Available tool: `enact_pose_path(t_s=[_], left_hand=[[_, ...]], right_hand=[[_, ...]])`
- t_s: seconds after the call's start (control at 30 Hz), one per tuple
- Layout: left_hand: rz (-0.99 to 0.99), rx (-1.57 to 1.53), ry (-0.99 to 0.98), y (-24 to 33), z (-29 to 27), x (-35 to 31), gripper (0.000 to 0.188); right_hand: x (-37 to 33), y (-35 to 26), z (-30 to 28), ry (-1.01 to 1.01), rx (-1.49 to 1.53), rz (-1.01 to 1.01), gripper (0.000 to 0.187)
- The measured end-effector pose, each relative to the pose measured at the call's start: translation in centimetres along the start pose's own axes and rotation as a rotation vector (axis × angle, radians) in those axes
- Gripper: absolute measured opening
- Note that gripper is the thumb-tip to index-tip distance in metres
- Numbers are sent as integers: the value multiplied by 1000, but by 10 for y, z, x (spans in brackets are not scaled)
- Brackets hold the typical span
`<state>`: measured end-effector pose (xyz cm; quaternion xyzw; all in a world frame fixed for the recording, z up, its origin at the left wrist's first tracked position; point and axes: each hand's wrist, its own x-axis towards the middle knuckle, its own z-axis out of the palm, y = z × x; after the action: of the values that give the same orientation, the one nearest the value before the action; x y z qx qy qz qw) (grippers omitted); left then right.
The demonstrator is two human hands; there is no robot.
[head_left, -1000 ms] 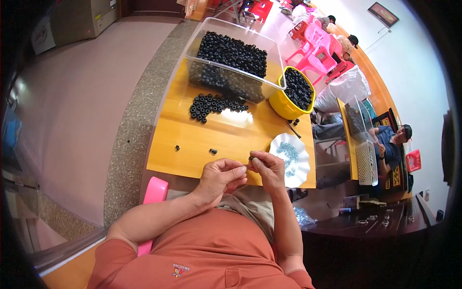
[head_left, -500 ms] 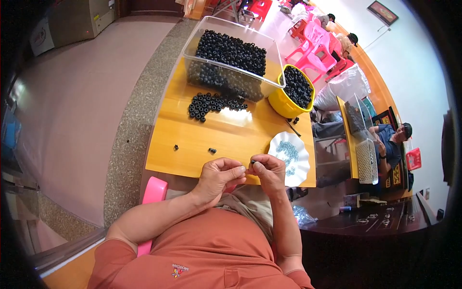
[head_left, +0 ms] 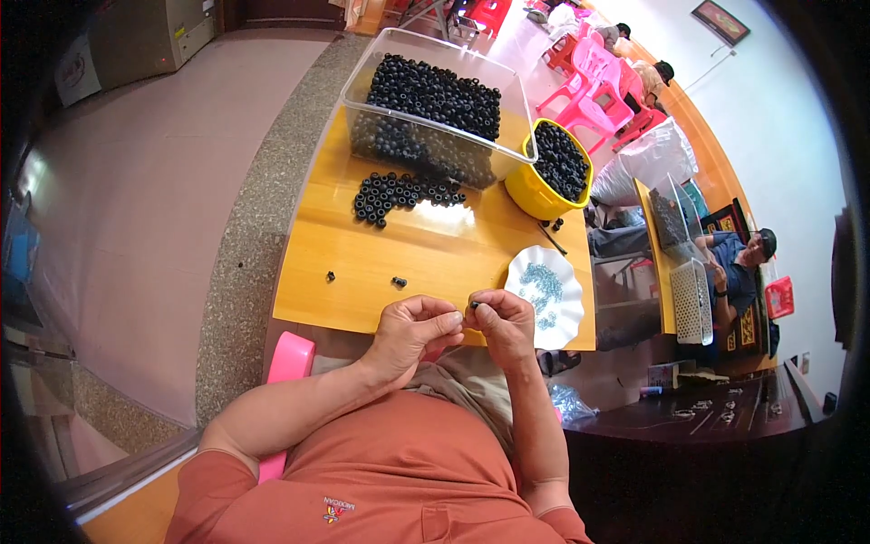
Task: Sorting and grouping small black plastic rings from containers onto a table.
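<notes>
My right hand [head_left: 507,322] pinches a small black ring-shaped part [head_left: 476,306] between thumb and forefinger, at the table's near edge. Right beside it, the thumb and forefinger of my left hand [head_left: 412,331] are pressed together; whatever they hold is too small to make out. Just beyond the left hand lies a small black piece [head_left: 399,282], with another black piece [head_left: 331,276] farther left. A white scalloped dish [head_left: 566,319] with many tiny clear bluish pieces [head_left: 542,283] stands to the right of my right hand. Loose black rings [head_left: 385,195] spread in a patch farther back.
A clear plastic bin [head_left: 362,122] full of black parts stands at the back of the yellow wooden table [head_left: 317,236]. Beside it are a yellow tub [head_left: 535,195] of black parts and a thin dark tool [head_left: 553,239]. Another person [head_left: 734,272] sits at a table to the right.
Both hands stay pinched close together at almost the same spot. The black part in my right fingers has shifted very slightly; nothing on the table has visibly moved.
</notes>
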<state>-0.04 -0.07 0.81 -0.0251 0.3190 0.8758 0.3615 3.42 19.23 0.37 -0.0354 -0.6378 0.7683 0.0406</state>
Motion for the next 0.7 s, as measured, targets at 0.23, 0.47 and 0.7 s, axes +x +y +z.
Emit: enact_pose_path(t_s=[0.23,0.47,0.7], left_hand=[[-4,6,6,-1,-1,1,9],[-3,5,9,-1,0,1,9],[1,5,8,0,0,1,8]], right_hand=[[-1,-4,8,15,84,28,16],[-2,-1,3,-29,105,55,16],[-3,2,3,-30,11,-10,13]])
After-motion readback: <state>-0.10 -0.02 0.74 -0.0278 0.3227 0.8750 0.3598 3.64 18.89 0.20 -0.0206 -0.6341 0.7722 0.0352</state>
